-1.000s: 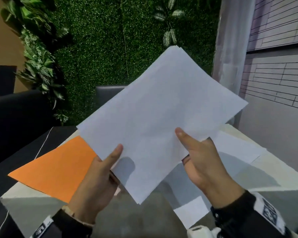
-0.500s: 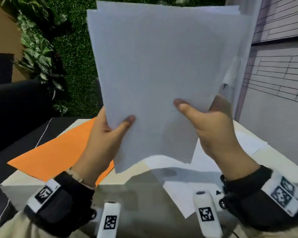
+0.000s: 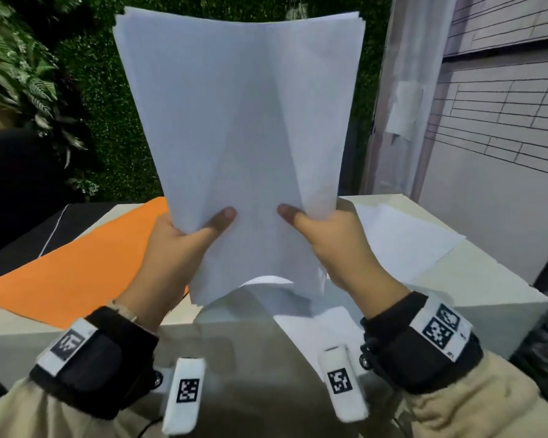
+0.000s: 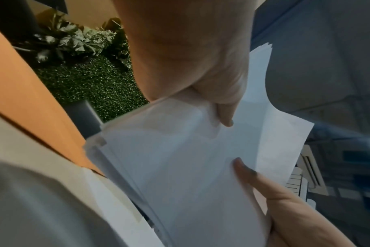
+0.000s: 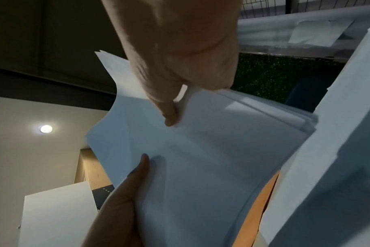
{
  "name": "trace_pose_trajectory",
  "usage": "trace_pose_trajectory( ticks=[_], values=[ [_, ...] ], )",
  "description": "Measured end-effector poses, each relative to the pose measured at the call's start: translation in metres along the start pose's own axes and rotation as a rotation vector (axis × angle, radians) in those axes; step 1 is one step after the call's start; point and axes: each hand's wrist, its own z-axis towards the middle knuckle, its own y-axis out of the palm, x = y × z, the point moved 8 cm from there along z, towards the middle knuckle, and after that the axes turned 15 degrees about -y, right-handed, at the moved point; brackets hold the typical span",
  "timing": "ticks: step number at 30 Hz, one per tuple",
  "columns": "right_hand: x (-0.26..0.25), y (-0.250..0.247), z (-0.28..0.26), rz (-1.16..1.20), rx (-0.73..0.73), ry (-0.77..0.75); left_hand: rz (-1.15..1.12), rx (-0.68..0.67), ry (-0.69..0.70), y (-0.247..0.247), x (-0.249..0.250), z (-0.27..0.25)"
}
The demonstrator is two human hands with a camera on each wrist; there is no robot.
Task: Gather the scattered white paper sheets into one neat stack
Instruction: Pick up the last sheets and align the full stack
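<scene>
I hold a stack of white paper sheets [image 3: 241,121] upright above the table, its top edges roughly aligned and its middle slightly creased. My left hand [image 3: 184,245] grips the lower left edge, with the thumb on the front face. At the lower right edge, my right hand [image 3: 326,238] grips the stack the same way. The wrist views show the same sheets [image 4: 190,167] [image 5: 201,158] pinched under each thumb. One more white sheet [image 3: 402,245] lies flat on the table at the right, and another [image 3: 317,327] lies under the stack near the front edge.
An orange sheet [image 3: 76,273] lies on the left of the pale table [image 3: 487,295] and overhangs its left edge. A green hedge wall [image 3: 114,121] and a grey post [image 3: 399,90] stand behind. A dark chair sits at the far left.
The stack has swung from a slanted, diagonal hold to upright. Both hands have shifted to its bottom edge and drawn closer together.
</scene>
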Motion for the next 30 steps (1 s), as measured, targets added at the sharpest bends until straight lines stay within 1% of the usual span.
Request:
trace_pose_trajectory(
  ticks=[2, 4, 6, 7, 8, 11, 13, 15, 18, 19, 20, 21, 24, 25, 27, 28, 30],
  values=[
    [0.010, 0.002, -0.006, -0.034, -0.008, 0.052, -0.018, -0.030, -0.037, 0.003, -0.013, -0.002],
    [0.032, 0.004, -0.019, -0.080, -0.034, 0.136, -0.030, -0.079, -0.134, 0.005, -0.039, -0.007],
    [0.049, 0.006, -0.033, -0.066, -0.085, 0.221, 0.027, -0.104, -0.234, 0.006, -0.058, -0.011],
    [0.053, 0.007, -0.035, -0.052, -0.102, 0.236, 0.062, -0.099, -0.257, 0.005, -0.059, -0.012],
    [0.053, 0.005, -0.034, -0.042, -0.102, 0.232, 0.077, -0.081, -0.247, 0.002, -0.057, -0.010],
    [0.042, 0.002, -0.027, 0.012, -0.108, 0.194, 0.069, -0.042, -0.154, -0.009, -0.040, 0.002],
    [0.030, 0.003, -0.022, 0.038, -0.195, 0.155, 0.091, -0.006, -0.139, -0.017, -0.033, 0.007],
    [0.022, 0.000, -0.022, -0.004, -0.317, 0.139, 0.126, 0.016, -0.131, -0.028, -0.033, 0.010],
    [0.023, -0.024, -0.028, -0.097, -0.375, 0.137, 0.111, 0.075, -0.113, -0.048, -0.037, 0.008],
    [0.025, -0.037, -0.034, -0.157, -0.392, 0.118, 0.085, 0.091, -0.112, -0.053, -0.040, 0.006],
    [0.029, -0.050, -0.042, -0.246, -0.440, 0.093, 0.062, 0.096, -0.111, -0.059, -0.045, 0.005],
    [0.033, -0.061, -0.055, -0.373, -0.529, 0.072, 0.040, 0.097, -0.114, -0.065, -0.050, 0.003],
    [0.049, -0.075, -0.098, -0.732, -0.877, 0.024, 0.015, 0.119, -0.109, -0.081, -0.061, 0.005],
    [0.054, -0.076, -0.106, -0.804, -0.942, -0.025, 0.011, 0.126, -0.112, -0.086, -0.063, 0.007],
    [0.063, -0.077, -0.110, -0.873, -0.954, -0.100, -0.012, 0.131, -0.128, -0.090, -0.067, 0.012],
    [0.065, -0.079, -0.109, -0.869, -0.928, -0.119, -0.034, 0.124, -0.138, -0.091, -0.069, 0.014],
    [0.062, -0.082, -0.102, -0.789, -0.839, -0.142, -0.071, 0.118, -0.136, -0.091, -0.071, 0.014]
  ],
)
